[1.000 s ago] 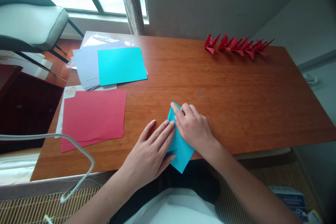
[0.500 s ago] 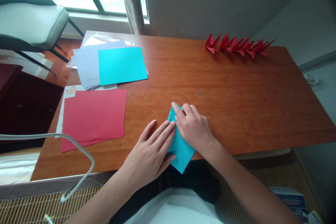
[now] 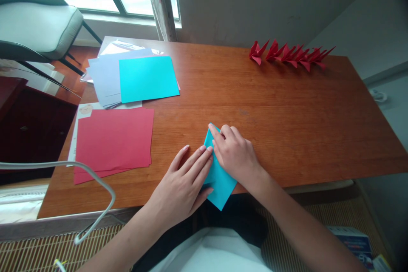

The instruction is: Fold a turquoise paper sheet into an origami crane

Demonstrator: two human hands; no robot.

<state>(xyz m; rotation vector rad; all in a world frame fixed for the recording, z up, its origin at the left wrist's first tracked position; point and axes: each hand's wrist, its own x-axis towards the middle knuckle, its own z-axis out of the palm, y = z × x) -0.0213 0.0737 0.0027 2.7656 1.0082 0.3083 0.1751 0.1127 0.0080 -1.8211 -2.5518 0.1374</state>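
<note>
A folded sheet of bright blue paper (image 3: 223, 185), kite-shaped, lies at the table's front edge, its lower point sticking out past the edge. My left hand (image 3: 189, 176) rests flat over its left side, fingers stretched and slightly spread. From the right, my right hand (image 3: 236, 151) bears on the upper part, with the index fingertip at the top corner and the other fingers curled in. The thumb of that hand sits against the paper near the middle. Both hands cover much of the folds.
Red paper sheets (image 3: 114, 138) lie at the left of the wooden table (image 3: 287, 127). Behind them a blue sheet (image 3: 148, 80) tops pale sheets (image 3: 105, 78). Several red folded paper cranes (image 3: 291, 56) stand in a row at the far right. A white cable (image 3: 95, 174) loops at the left.
</note>
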